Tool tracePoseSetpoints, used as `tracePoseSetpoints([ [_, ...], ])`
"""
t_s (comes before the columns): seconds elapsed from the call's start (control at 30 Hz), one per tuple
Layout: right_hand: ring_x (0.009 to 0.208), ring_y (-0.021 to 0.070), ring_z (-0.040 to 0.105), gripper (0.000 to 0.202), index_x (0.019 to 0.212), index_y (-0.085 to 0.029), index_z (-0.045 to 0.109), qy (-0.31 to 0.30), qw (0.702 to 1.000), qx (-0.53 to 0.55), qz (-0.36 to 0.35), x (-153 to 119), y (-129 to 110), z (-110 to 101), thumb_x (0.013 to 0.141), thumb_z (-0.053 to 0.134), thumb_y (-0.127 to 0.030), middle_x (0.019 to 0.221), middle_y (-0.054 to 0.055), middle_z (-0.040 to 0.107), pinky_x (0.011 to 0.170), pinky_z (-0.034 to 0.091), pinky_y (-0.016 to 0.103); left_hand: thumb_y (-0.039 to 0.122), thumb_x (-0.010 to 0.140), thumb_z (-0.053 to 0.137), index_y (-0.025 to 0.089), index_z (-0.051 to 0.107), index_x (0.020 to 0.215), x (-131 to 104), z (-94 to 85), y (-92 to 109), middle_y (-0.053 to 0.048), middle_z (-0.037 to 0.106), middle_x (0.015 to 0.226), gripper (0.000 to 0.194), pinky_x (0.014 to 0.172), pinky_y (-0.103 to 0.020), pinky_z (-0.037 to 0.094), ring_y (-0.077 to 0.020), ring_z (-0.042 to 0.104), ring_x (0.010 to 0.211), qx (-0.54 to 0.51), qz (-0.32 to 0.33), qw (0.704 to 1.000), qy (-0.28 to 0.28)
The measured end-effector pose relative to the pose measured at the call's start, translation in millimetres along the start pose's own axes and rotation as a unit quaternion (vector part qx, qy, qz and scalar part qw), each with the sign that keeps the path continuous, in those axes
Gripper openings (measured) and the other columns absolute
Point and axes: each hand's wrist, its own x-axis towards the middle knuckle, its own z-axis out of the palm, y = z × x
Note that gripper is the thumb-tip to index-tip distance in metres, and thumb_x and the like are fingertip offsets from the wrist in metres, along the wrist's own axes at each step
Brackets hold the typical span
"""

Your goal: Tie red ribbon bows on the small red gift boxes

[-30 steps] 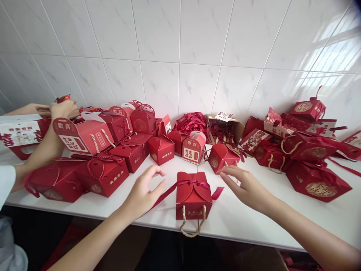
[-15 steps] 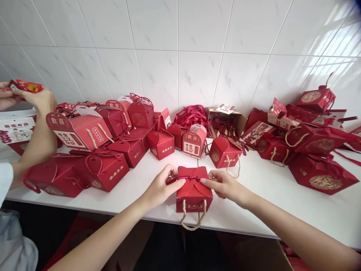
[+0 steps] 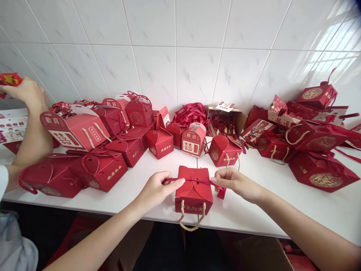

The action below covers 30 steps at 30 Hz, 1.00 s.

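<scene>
A red gift box (image 3: 194,201) with a beige rope handle (image 3: 189,227) stands upright at the table's front edge, its curved top flaps folded together. Across its top runs a dark red ribbon (image 3: 197,181), twisted at the middle. My left hand (image 3: 165,188) pinches one end of the ribbon, the thumb over the box's left top edge. On the other side, my right hand (image 3: 235,182) pinches the opposite end just off the box's right edge, and a loose tail hangs below those fingers. Between both hands the ribbon is drawn nearly straight.
Red boxes (image 3: 101,169) crowd the left, and ribboned boxes (image 3: 324,173) pile up at the right. Behind lie a heap of red ribbons (image 3: 191,113) and an open carton (image 3: 239,120). Another person's arm (image 3: 35,124) reaches in at far left, holding a red packet (image 3: 10,79).
My right hand has moved right, away from the box, pulling its ribbon end out; my left hand has shifted slightly left. The other person's hand has moved left with the packet.
</scene>
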Motion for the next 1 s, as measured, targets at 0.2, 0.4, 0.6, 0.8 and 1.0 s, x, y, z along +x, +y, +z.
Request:
tracePoseSetpoints([
  [0.2, 0.054, 0.0087, 0.044, 0.041, 0.063, -0.015, 0.054, -0.067, 0.997, -0.014, 0.043, -11.0, -13.4, -8.8, 0.081, 0.064, -0.051, 0.058, -0.001, 0.054, 0.054, 0.032, 0.024, 0.055, 0.081, 0.054, 0.020, 0.041, 0.069, -3.0, 2.4, -7.4, 0.004, 0.044, 0.067, 0.039, 0.060, -0.028, 0.038, -0.0141, 0.048, 0.064, 0.020, 0.018, 0.999, 0.026],
  [0.4, 0.068, 0.0105, 0.052, 0.024, 0.077, -0.014, 0.068, -0.032, 0.998, 0.044, -0.015, -19.6, -35.7, -13.6, 0.080, 0.070, -0.038, 0.071, 0.001, 0.061, 0.071, 0.040, 0.025, 0.034, 0.084, 0.057, 0.021, 0.046, 0.104, -9.2, 16.5, 14.4, -0.007, 0.059, 0.101, 0.026, 0.086, -0.038, 0.045, -0.0222, 0.057, 0.097, 0.204, 0.278, 0.919, 0.192],
  [0.6, 0.075, 0.0136, 0.060, 0.018, 0.093, -0.018, 0.073, -0.028, 0.991, 0.128, -0.040, -26.4, -46.3, -2.8, 0.082, 0.067, -0.030, 0.076, 0.003, 0.067, 0.082, 0.044, 0.030, 0.028, 0.081, 0.058, 0.019, 0.046, 0.105, -4.8, 37.6, 45.4, -0.007, 0.065, 0.090, 0.029, 0.073, -0.040, 0.047, -0.0246, 0.061, 0.081, 0.329, 0.342, 0.865, 0.165],
  [0.8, 0.067, 0.0151, 0.060, 0.029, 0.090, -0.017, 0.069, 0.052, 0.999, -0.012, -0.011, -28.3, -42.8, 4.9, 0.080, 0.066, -0.044, 0.070, 0.002, 0.065, 0.070, 0.046, 0.030, 0.026, 0.082, 0.052, 0.020, 0.042, 0.111, 5.0, 27.7, 41.6, -0.008, 0.064, 0.095, 0.032, 0.078, -0.040, 0.046, -0.0260, 0.062, 0.088, 0.336, 0.306, 0.866, 0.208],
  [1.0, 0.063, 0.0147, 0.059, 0.023, 0.095, -0.018, 0.066, 0.103, 0.981, -0.121, -0.115, -0.2, -37.0, 35.2, 0.086, 0.057, -0.038, 0.064, -0.001, 0.061, 0.068, 0.046, 0.029, 0.028, 0.084, 0.051, 0.020, 0.042, 0.111, -1.2, 26.1, 46.2, -0.007, 0.063, 0.094, 0.030, 0.079, -0.039, 0.045, -0.0245, 0.061, 0.089, 0.290, 0.288, 0.891, 0.198],
])
